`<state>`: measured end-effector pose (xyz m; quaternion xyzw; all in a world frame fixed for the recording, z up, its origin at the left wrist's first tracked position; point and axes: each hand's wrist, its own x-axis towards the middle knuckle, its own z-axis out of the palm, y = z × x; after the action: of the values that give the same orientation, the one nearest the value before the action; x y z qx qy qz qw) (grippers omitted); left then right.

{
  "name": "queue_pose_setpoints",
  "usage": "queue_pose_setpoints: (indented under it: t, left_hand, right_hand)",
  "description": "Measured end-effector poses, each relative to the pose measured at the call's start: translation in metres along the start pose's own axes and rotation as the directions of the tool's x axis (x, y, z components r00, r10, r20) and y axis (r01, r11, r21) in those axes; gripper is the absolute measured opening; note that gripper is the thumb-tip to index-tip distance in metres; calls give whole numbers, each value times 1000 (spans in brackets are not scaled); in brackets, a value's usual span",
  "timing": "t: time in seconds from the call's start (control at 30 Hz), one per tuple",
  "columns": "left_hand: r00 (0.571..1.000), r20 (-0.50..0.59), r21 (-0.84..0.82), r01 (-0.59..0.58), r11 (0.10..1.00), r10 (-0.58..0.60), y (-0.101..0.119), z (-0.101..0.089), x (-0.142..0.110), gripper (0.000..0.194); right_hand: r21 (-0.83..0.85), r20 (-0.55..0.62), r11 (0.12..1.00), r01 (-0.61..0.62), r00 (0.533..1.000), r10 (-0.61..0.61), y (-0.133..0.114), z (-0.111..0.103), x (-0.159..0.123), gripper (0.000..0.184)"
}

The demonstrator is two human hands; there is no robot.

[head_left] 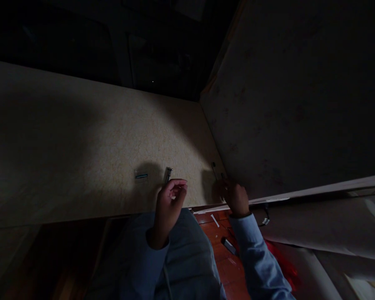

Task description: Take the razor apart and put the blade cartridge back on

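Pretty dim in here, but we can make out a fair bit. Our left hand point(169, 204) is over the near edge of the tabletop point(112, 141), fingers curled round toward the thumb with the tips close together; we can't tell if anything's pinched in there. Just beyond it lies a small item with a shiny head point(169, 170), kinda razor-like, its lower end running down toward our fingers. A teal strip point(141, 176) in what looks like clear packaging sits off to the left of that.

Our right hand point(236, 198) is down low by the wall point(284, 83), fingers bent, and it's too dark to say whether it's gripping anything. Right by those fingers there's a thin stick with a dark end point(214, 165), plus another dark tip point(223, 176) partly hidden. Down on the reddish floor point(234, 275) we've got a white strip point(215, 221).
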<state>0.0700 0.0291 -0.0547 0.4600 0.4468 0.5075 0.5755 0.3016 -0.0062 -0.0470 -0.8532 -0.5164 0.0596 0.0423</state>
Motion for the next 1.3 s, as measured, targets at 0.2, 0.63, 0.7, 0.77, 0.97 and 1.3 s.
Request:
queue_pose_setpoints:
  t: [0.2, 0.63, 0.7, 0.77, 0.97, 1.3]
  left_hand:
    - [969, 12, 666, -191, 721, 247, -13, -34, 13, 22]
    - [997, 9, 861, -46, 507, 75, -18, -40, 21, 25]
    - [998, -1, 828, -37, 559, 68, -17, -43, 22, 24]
    - [998, -11, 808, -29, 589, 63, -15, -44, 23, 24]
    - [996, -13, 868, -30, 495, 83, -16, -38, 21, 25]
    - [990, -9, 837, -70, 543, 141, -20, -39, 20, 26]
  right_hand:
    - [371, -124, 898, 236, 971, -204, -8, 25, -28, 26]
    - [613, -92, 716, 334, 930, -355, -48, 48, -58, 20]
    - [638, -90, 691, 339, 925, -370, -49, 48, -57, 21]
    - [659, -82, 671, 340, 919, -386, -53, 47, -56, 22]
    - [681, -75, 628, 377, 889, -452, -76, 51, -49, 23]
    - [567, -4, 750, 342, 911, -413, -86, 60, -38, 27]
